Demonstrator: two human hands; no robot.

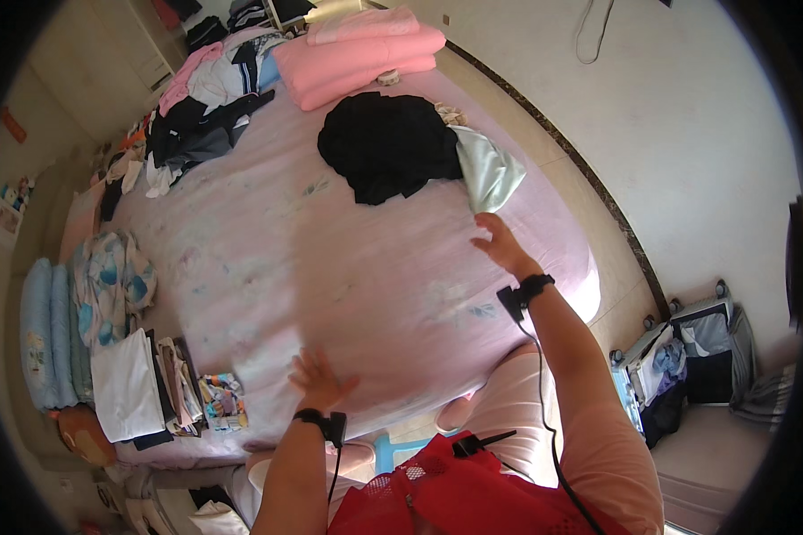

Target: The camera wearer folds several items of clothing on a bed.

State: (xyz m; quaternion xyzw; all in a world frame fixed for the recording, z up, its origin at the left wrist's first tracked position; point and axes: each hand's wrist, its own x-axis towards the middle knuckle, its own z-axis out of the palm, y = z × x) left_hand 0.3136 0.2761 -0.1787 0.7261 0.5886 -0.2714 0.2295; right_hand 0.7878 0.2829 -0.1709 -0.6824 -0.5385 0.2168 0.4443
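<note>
My left hand (pixel 318 380) rests palm down on the pink floral bedsheet (pixel 375 281), fingers spread. Farther up and to the right, my right hand (pixel 503 243) hovers over or touches the sheet with its fingers apart and slightly curled. Its fingertips are close to the lower tip of a pale green satin cloth (pixel 490 167); whether they touch it I cannot tell. A rumpled black garment (pixel 388 144) lies beside that cloth, partly under or against its left edge. Behind them, a small beige lace-like piece (pixel 452 115) shows.
Folded pink bedding (pixel 358 60) and a heap of clothes (pixel 207 114) lie at the far side. At left are folded white fabric (pixel 127 384), a box of small colourful items (pixel 223 401) and blue rolled bedding (pixel 47 334). An open suitcase (pixel 706 348) stands at right. Cables hang from both wristbands.
</note>
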